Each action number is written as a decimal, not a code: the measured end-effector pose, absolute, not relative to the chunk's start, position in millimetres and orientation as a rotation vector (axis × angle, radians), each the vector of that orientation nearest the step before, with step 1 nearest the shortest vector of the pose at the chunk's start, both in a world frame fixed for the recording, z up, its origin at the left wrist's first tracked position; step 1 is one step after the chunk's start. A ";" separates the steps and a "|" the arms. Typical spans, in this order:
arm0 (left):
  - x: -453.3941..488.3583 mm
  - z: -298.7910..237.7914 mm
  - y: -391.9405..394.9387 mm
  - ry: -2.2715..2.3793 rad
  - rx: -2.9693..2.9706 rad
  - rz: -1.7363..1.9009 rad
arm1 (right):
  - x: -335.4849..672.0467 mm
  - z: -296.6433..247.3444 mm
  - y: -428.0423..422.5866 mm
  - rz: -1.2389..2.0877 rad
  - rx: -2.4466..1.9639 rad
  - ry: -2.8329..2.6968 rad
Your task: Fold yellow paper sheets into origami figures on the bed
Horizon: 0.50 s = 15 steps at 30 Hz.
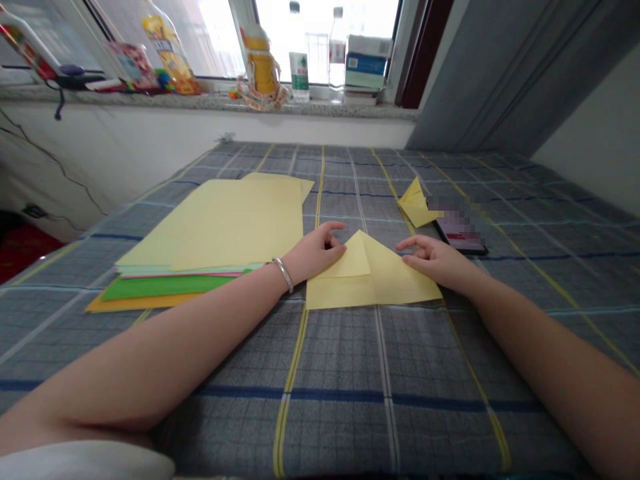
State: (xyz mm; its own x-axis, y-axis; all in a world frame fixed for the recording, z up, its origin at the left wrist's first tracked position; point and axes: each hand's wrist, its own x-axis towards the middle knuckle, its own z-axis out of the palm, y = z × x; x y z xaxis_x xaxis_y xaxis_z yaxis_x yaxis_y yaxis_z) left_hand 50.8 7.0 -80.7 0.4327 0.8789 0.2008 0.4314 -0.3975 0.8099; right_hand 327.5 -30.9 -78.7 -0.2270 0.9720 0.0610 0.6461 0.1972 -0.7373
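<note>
Under the fingers of both hands lies a folded triangle of yellow paper (pixel 385 280) on a checked bed sheet (pixel 345 400). The fingers of the left hand (pixel 315 253) rest lightly at the small flap (pixel 347 260), and the fingers of the right hand (pixel 434 261) are half curled at the other corner; neither pinches the paper. Folding seems in hand, and the next move seems to call for pressing this flap flat.

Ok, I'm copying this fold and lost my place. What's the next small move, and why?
Probably fold the right corner of the yellow paper inward to mirror the left flap. That flap already lies folded over, while the right side still lies flat, and your right hand is right at that edge. Your left hand could steady the flap.
</note>
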 end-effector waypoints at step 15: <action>52.3 -73.0 -5.2 0.994 2.727 0.526 | 329.2 -73.9 -35.1 0.203 -1.456 -2.403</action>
State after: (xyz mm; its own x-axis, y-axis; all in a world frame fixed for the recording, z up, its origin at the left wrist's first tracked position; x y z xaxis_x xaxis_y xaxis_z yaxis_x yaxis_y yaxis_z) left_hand 52.3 -5.2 -73.0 0.7117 0.6515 0.2626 0.5834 -0.7565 0.2956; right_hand 329.2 -35.1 -73.9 -0.4274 0.8818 0.1994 0.8359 0.4694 -0.2843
